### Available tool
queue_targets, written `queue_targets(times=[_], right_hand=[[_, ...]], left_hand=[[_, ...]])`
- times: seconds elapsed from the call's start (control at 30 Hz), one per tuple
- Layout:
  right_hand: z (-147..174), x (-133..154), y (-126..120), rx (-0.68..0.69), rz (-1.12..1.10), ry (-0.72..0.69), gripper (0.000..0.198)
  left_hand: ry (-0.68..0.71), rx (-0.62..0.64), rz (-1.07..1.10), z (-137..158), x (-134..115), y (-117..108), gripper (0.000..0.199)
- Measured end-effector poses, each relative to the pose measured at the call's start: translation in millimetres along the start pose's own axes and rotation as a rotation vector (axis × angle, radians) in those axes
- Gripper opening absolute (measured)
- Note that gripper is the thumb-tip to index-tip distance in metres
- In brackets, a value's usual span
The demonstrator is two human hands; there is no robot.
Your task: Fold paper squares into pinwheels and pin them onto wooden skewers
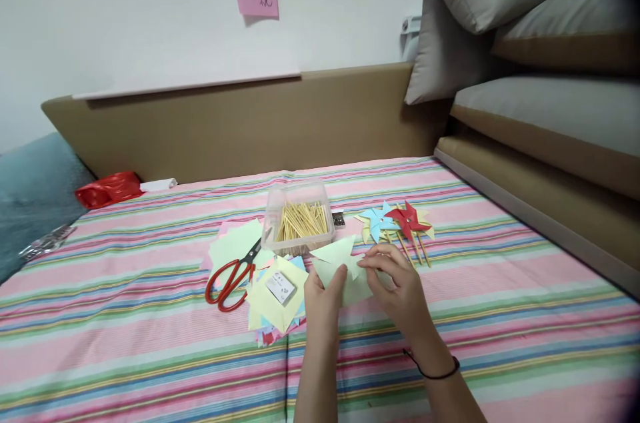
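A pale green paper square [336,251] with cut, partly folded corners is held up between my hands. My left hand [325,286] grips it at the lower left, the thumb pressed on its middle. With its fingertips pinched, my right hand [393,276] holds a corner of the same paper on the right side. Behind the paper stands a clear plastic box [298,246] of short wooden sticks [303,219]. Finished paper pinwheels, blue [376,217], red [407,217] and yellow, lie on sticks to the right.
Red-handled scissors [235,279] rest on green paper sheets [231,246]. Beside them, a stack of coloured squares [263,303] carries a small white box [281,287]. A small dark packet [339,219] lies by the plastic box. Grey cushions [540,103] pile up at right.
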State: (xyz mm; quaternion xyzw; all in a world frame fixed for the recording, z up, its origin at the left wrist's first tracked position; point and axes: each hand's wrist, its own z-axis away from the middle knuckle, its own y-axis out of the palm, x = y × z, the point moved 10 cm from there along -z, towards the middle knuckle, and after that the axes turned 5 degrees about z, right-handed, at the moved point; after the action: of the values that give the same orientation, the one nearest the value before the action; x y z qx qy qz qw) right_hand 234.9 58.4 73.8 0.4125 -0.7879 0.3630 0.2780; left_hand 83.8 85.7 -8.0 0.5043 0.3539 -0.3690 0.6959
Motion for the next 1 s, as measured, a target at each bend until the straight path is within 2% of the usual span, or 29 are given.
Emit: queue_targets(times=[0.2,0.33,0.4,0.53,0.63,0.83,0.9,1.0], right_hand=[[7,-26,12,0.041,-0.232,0.221,0.015],[15,-44,12,0.021,-0.373,0.401,0.020],[18,-47,5,-0.024,-0.346,0.435,0.020],[14,-34,-15,-0.097,-0.121,0.279,0.008],[14,-29,-26,-0.144,-0.048,0.221,0.014],[14,3,-27,-0.086,0.152,-0.053,0.020],[14,6,-28,-0.100,0.186,-0.063,0.020],[14,-1,-28,-0.117,0.167,0.002,0.021]], left_hand=[[0.020,-0.009,-0.058,-6,-5,-9,0.042],[0.019,0.026,-0.068,-9,-4,-5,0.036],[0.011,0.051,-0.095,-9,-3,0,0.033],[0.019,0.113,-0.156,-3,-4,12,0.025],[0.012,0.132,-0.177,1,-4,15,0.024],[-0.006,0.134,-0.149,2,-3,16,0.027],[-0.004,0.148,-0.159,2,-3,19,0.029],[0.009,0.171,-0.208,3,-5,23,0.028]])
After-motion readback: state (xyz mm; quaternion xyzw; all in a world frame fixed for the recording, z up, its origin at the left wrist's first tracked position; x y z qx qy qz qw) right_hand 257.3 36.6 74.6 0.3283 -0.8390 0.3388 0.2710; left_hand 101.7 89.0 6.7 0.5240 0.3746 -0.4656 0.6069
